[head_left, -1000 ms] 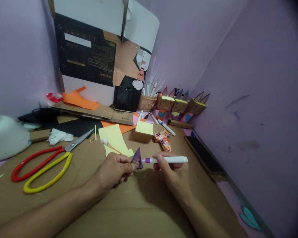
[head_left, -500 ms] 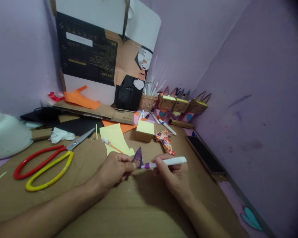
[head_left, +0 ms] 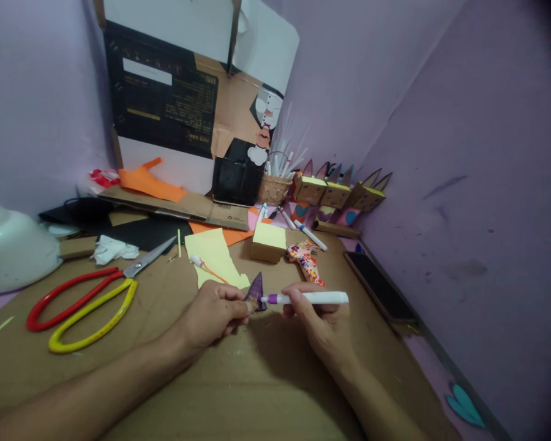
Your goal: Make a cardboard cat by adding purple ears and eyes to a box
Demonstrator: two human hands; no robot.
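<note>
Pinched between the fingers of my left hand (head_left: 218, 311) is a small pointed cardboard piece (head_left: 256, 289), coloured purple with a dark edge. My right hand (head_left: 319, 321) grips a white marker (head_left: 324, 298) with a purple collar, its tip touching or very near the piece's right side. Beyond my hands sit a small box with a pale yellow top (head_left: 269, 235) and a floral-patterned piece (head_left: 305, 260). A torn yellow paper (head_left: 213, 254) lies behind my left hand, with a white-and-orange stick on it.
Large scissors (head_left: 92, 294) with red and yellow handles lie at the left, near a white bowl (head_left: 16, 251) and crumpled paper (head_left: 114, 250). A phone (head_left: 380, 286) lies at the right. Behind stand a basket of markers (head_left: 274, 188), decorated box figures (head_left: 337, 193) and an open carton (head_left: 165, 92).
The marker in my right hand has tilted flatter, and its tip has moved slightly up along the purple piece. My left hand has barely moved.
</note>
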